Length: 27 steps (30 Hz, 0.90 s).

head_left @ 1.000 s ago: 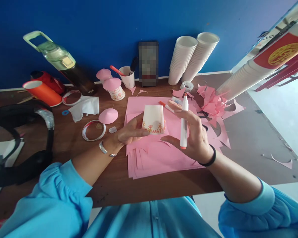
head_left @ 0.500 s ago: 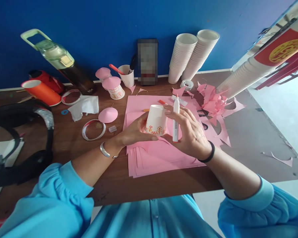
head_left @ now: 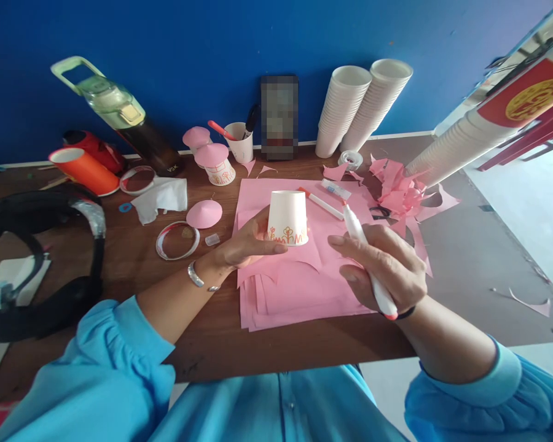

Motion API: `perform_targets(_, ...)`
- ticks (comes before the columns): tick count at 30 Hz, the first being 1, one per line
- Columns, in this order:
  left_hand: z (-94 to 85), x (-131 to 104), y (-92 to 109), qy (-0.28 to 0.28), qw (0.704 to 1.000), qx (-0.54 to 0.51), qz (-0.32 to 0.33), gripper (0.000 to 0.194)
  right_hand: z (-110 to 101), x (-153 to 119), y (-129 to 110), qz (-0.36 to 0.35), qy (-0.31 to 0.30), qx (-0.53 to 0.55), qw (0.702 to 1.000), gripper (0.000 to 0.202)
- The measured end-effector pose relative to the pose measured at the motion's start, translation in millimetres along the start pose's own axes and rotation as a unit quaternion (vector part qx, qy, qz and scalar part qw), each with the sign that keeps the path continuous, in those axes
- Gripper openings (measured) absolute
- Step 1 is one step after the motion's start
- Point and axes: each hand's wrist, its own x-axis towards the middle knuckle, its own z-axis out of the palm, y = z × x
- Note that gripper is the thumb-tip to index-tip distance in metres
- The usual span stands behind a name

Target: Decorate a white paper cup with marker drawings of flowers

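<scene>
My left hand (head_left: 251, 242) is closed around a white paper cup (head_left: 287, 212), turned upside down, with orange flowers and grass drawn along its lower rim. Between the fingers of my right hand (head_left: 389, 270) is a white marker (head_left: 366, 255), its orange-red tip bare and pointing up toward the far left, apart from the cup. Below both hands lies a stack of pink paper sheets (head_left: 299, 301). Another white marker (head_left: 325, 204) with an orange end rests on the sheets behind the cup. Two decorated cups with pink cone tops (head_left: 211, 155) stand farther back on the left.
Tall stacks of white cups (head_left: 343, 110) stand by the blue wall. Crumpled pink scraps (head_left: 399, 187) lie at right beside scissors (head_left: 380, 212). On the left are a pink cone (head_left: 204, 213), a tape ring (head_left: 177, 240), headphones (head_left: 90, 264) and a bottle (head_left: 133, 132).
My right hand has moved away from the cup, to the right and nearer me, tilting the marker over. The cup stays in my left hand, now more level.
</scene>
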Motion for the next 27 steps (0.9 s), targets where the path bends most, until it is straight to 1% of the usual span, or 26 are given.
perform_targets(2, 2.2, 1, 3, -0.007, 1.000, 0.000, 0.002, 0.084, 1, 1, -2, -0.008, 0.003, 0.005, 1.000, 0.038)
perform_targets(5, 4.2, 3, 6, -0.010, 1.000, 0.009, 0.009, 0.085, 3, 1, -4, 0.021, 0.006, 0.032, 0.999, 0.048)
perform_targets(7, 4.0, 2, 6, -0.008, 1.000, 0.020, 0.006, 0.083, 3, 2, -5, 0.031, 0.009, 0.038, 0.999, 0.049)
perform_targets(10, 3.4, 2, 5, -0.010, 1.000, 0.020, 0.003, 0.081, 0, 4, -6, 0.009, -0.003, 0.009, 1.000, 0.038)
perform_targets(13, 4.7, 2, 6, -0.006, 1.000, 0.008, 0.002, 0.075, -2, 6, -9, -0.011, -0.032, 0.004, 0.999, 0.013)
perform_targets(14, 5.7, 2, 7, -0.007, 1.000, 0.008, 0.000, 0.071, -1, 6, -10, -0.015, -0.037, 0.011, 0.999, 0.010)
perform_targets(17, 9.0, 3, 11, -0.007, 1.000, 0.006, -0.005, 0.061, 2, 6, -13, -0.019, -0.044, 0.031, 0.998, 0.013)
perform_targets(20, 10.7, 4, 13, 0.000, 1.000, -0.004, -0.004, 0.054, 6, 5, -14, -0.018, -0.050, 0.038, 0.998, 0.013)
perform_targets(27, 8.8, 2, 8, 0.016, 1.000, -0.004, -0.014, 0.058, 12, -2, -15, -0.015, -0.052, 0.059, 0.997, 0.011)
